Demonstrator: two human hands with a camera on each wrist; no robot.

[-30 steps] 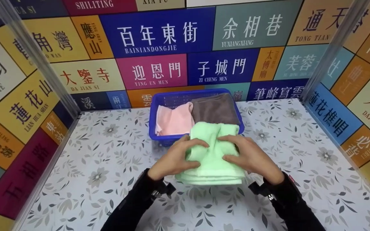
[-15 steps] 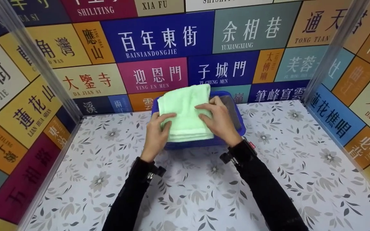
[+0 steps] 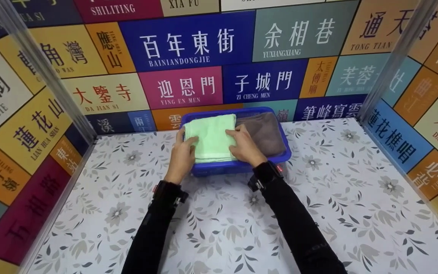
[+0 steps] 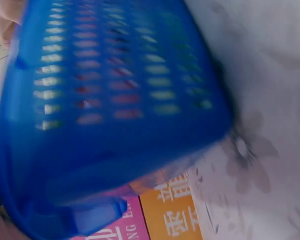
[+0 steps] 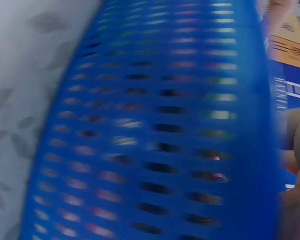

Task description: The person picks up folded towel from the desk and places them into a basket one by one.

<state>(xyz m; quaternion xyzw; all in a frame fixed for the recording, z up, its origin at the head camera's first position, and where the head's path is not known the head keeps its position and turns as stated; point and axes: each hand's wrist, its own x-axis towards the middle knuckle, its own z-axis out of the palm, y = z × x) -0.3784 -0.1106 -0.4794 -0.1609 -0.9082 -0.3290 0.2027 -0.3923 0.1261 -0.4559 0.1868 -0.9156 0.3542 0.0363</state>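
A folded light green towel [image 3: 212,137] lies level in the left half of a blue plastic basket [image 3: 222,167], near rim height. My left hand [image 3: 181,154] grips its left side, thumb on top and fingers down at the rim. From the right, my right hand [image 3: 248,146] holds the opposite side, between the green towel and a folded brown towel [image 3: 267,134]. The pink towel is hidden from above by the green one. Both wrist views are filled by the slotted basket wall [image 4: 110,145], blurred, with bits of pink, green and dark cloth showing through the slots.
The basket stands on a table with a floral cover [image 3: 219,228], close to a back wall of coloured sign panels [image 3: 188,42]. Side panels with clear corner strips [image 3: 57,76] flank the table at left and right.
Both hands have carried the green towel from in front of the basket, up over its left half, then down into it. The pink towel, visible a second ago, is now covered.
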